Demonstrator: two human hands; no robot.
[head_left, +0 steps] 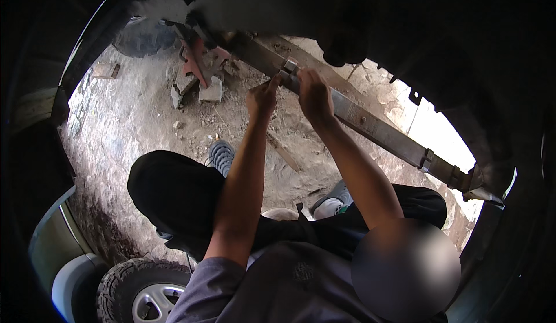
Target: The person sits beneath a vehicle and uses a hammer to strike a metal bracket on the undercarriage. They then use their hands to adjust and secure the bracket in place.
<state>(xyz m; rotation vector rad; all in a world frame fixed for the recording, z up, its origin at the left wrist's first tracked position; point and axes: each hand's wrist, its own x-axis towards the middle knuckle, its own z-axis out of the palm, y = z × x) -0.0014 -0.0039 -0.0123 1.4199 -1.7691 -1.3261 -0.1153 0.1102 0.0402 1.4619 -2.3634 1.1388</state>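
A long metal leaf spring [376, 127] runs slantwise from the upper middle to the lower right. A shiny metal clamp [291, 65] sits around it near the upper middle. My left hand [262, 98] is closed, its fingertips pinching the clamp's near lower side. My right hand [316, 96] is closed too, with its fingers curled over the spring just right of the clamp. What lies inside the right fingers is hidden. A second clamp [427, 159] bands the spring toward its right end.
Dark vehicle parts surround the work from above and both sides. A red metal stand [200, 62] and a concrete block [211, 89] are at the upper left. A flat strip [282, 152] lies on the dirt ground. A tyre [142, 285] stands at the lower left.
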